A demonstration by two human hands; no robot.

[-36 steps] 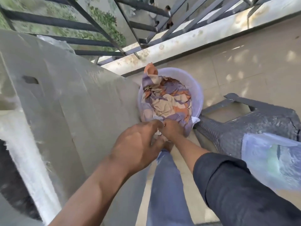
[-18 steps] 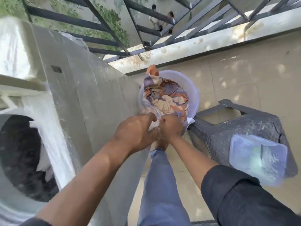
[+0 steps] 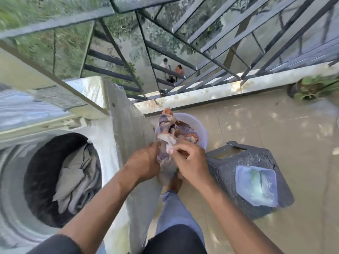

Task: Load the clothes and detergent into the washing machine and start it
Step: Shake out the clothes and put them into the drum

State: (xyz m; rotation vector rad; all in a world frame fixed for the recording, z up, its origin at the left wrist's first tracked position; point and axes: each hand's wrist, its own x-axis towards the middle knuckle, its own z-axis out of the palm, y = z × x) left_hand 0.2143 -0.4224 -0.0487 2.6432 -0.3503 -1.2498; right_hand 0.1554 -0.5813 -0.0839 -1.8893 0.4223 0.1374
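Gripping the patterned cloth [image 3: 166, 142] between them, left hand [image 3: 145, 164] and right hand [image 3: 190, 162] hold it above the basin [image 3: 201, 131].

Arms: we reach both forward and down, forearms bare, dark sleeves pushed up | left hand [image 3: 145, 165]: back toward us, fingers curled into the patterned cloth [image 3: 166, 154] | right hand [image 3: 190, 162]: thumb and fingers pinch the same cloth, knuckles up | hands nearly touching.
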